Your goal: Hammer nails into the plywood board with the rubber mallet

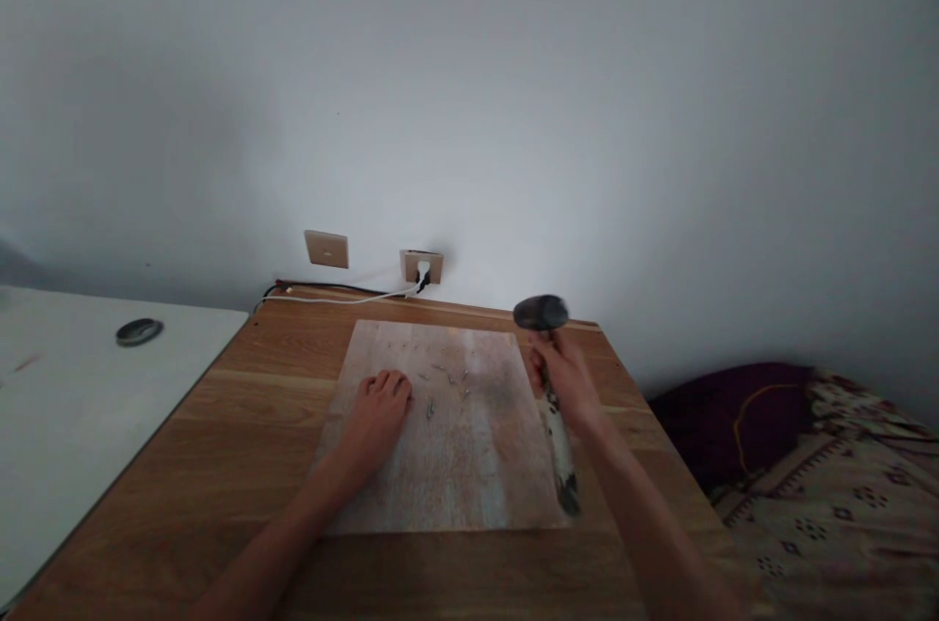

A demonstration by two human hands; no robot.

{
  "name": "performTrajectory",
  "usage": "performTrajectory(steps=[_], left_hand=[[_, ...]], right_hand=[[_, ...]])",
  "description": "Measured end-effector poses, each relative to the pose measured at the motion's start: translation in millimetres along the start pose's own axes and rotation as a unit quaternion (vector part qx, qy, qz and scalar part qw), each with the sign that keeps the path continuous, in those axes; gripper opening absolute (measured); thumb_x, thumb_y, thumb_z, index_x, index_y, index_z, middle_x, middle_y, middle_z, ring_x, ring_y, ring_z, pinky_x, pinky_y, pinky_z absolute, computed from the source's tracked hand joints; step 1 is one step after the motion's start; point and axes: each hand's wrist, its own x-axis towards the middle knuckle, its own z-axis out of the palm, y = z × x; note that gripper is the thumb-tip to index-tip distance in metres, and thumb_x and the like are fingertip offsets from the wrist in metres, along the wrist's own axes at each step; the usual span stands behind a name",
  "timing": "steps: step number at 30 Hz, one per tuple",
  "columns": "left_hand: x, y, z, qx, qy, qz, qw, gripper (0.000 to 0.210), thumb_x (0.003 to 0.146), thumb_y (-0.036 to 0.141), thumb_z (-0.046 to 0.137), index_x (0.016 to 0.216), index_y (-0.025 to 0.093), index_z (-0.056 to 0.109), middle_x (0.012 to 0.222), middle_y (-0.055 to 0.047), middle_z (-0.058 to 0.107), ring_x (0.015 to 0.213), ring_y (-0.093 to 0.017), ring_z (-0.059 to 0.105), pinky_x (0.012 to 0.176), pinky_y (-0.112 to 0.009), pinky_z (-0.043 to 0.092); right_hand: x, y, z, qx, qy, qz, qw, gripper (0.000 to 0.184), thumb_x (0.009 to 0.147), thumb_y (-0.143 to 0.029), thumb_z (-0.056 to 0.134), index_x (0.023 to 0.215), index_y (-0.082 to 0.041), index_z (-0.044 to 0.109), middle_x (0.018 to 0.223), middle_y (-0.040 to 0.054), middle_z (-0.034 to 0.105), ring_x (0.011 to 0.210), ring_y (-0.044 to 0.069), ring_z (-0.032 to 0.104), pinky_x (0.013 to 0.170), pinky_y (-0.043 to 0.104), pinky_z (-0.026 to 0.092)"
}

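Observation:
My right hand [563, 369] is closed round the handle of a hammer [560, 445], close below its dark head [541, 312]. The hammer is raised over the right side of a flat, worn wooden board [447, 465], and motion smears it a little. On the board's left part rests my left hand [385, 396], palm down, its fingers bent over the surface with small gaps between them. To the right of those fingers lie several small metal pieces, perhaps nails [430, 409]. A row of tiny marks or upright pieces [403, 346] shows near the board's far edge.
The board lies on a wooden table [256, 425] against a pale wall [469, 112]. White and black cables [334, 298] run along the table's back edge to a socket [422, 267]. Left stands a white surface with a dark round object [139, 332]; right, patterned bedding [828, 513].

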Motion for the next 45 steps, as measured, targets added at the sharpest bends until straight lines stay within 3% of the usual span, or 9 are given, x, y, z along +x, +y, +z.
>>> performTrajectory(steps=[4, 7, 9, 13, 16, 19, 27, 32, 45], left_hand=[[12, 0, 5.6, -0.042, 0.011, -0.015, 0.999, 0.029, 0.103, 0.023, 0.036, 0.1, 0.019, 0.064, 0.099, -0.011, 0.072, 0.098, -0.027, 0.065, 0.091, -0.044, 0.047], [28, 4, 5.3, -0.093, 0.028, -0.03, 0.995, 0.025, 0.101, 0.024, 0.041, 0.099, 0.02, 0.065, 0.097, -0.009, 0.072, 0.093, -0.024, 0.066, 0.088, -0.04, 0.05], [40, 9, 3.7, -0.135, 0.04, -0.029, 0.99, 0.022, 0.098, 0.024, 0.045, 0.096, 0.021, 0.066, 0.097, -0.008, 0.071, 0.093, -0.023, 0.066, 0.087, -0.037, 0.052], [60, 15, 3.9, -0.214, 0.047, -0.02, 0.976, 0.017, 0.093, 0.019, 0.052, 0.092, 0.019, 0.069, 0.096, -0.007, 0.071, 0.09, -0.021, 0.067, 0.088, -0.035, 0.054], [70, 17, 9.2, -0.246, 0.028, -0.009, 0.969, 0.018, 0.092, 0.017, 0.055, 0.093, 0.019, 0.073, 0.094, -0.008, 0.071, 0.089, -0.02, 0.068, 0.089, -0.035, 0.055], [78, 17, 15.9, -0.246, 0.006, 0.026, 0.969, 0.023, 0.092, 0.016, 0.055, 0.098, 0.019, 0.077, 0.097, -0.008, 0.071, 0.094, -0.021, 0.068, 0.092, -0.036, 0.055], [136, 25, 41.8, -0.298, -0.007, 0.053, 0.953, 0.029, 0.086, 0.006, 0.058, 0.106, 0.019, 0.075, 0.103, -0.008, 0.076, 0.094, -0.019, 0.07, 0.092, -0.034, 0.055], [176, 33, 62.8, -0.334, -0.036, 0.046, 0.941, 0.019, 0.078, 0.005, 0.062, 0.09, 0.017, 0.071, 0.087, -0.004, 0.076, 0.083, -0.018, 0.07, 0.083, -0.03, 0.054], [184, 49, 74.5, -0.347, -0.06, 0.075, 0.933, 0.018, 0.078, 0.009, 0.065, 0.091, 0.018, 0.074, 0.09, -0.004, 0.078, 0.087, -0.02, 0.07, 0.084, -0.03, 0.052]], right_hand=[[-20, -89, -29, 0.054, 0.081, -0.217, 0.971, 0.034, 0.093, -0.056, 0.063, 0.099, -0.024, 0.054, 0.063, -0.0085, 0.05, 0.045, 0.012, 0.058, 0.041, 0.022, 0.043], [-26, -111, -38, 0.058, 0.096, -0.302, 0.947, 0.032, 0.098, -0.056, 0.059, 0.1, -0.024, 0.054, 0.062, -0.0083, 0.048, 0.043, 0.013, 0.057, 0.04, 0.023, 0.044], [-18, -93, -36, 0.032, 0.073, -0.272, 0.959, 0.035, 0.099, -0.059, 0.054, 0.1, -0.024, 0.051, 0.061, -0.0086, 0.047, 0.041, 0.012, 0.055, 0.039, 0.022, 0.043], [19, -5, -19, -0.106, -0.022, -0.074, 0.991, 0.034, 0.101, -0.055, 0.046, 0.097, -0.022, 0.049, 0.057, -0.0094, 0.047, 0.037, 0.01, 0.048, 0.037, 0.02, 0.036], [44, 58, -4, -0.237, -0.063, 0.067, 0.967, 0.03, 0.106, -0.043, 0.038, 0.09, -0.021, 0.05, 0.055, -0.0082, 0.047, 0.037, 0.009, 0.048, 0.039, 0.019, 0.034], [56, 90, 4, -0.267, -0.076, 0.097, 0.956, 0.03, 0.107, -0.036, 0.038, 0.085, -0.02, 0.052, 0.046, -0.0071, 0.046, 0.036, 0.011, 0.048, 0.042, 0.02, 0.034], [62, 107, 0, -0.259, -0.089, 0.107, 0.956, 0.029, 0.109, -0.038, 0.038, 0.094, -0.019, 0.054, 0.043, -0.0073, 0.047, 0.036, 0.013, 0.048, 0.043, 0.019, 0.035], [61, 111, 0, -0.24, -0.087, 0.115, 0.96, 0.031, 0.109, -0.042, 0.036, 0.096, -0.02, 0.053, 0.046, -0.0082, 0.046, 0.036, 0.012, 0.048, 0.043, 0.019, 0.037], [61, 107, 0, -0.236, -0.079, 0.117, 0.961, 0.028, 0.108, -0.036, 0.035, 0.099, -0.019, 0.055, 0.046, -0.0083, 0.044, 0.037, 0.014, 0.049, 0.046, 0.021, 0.04]])
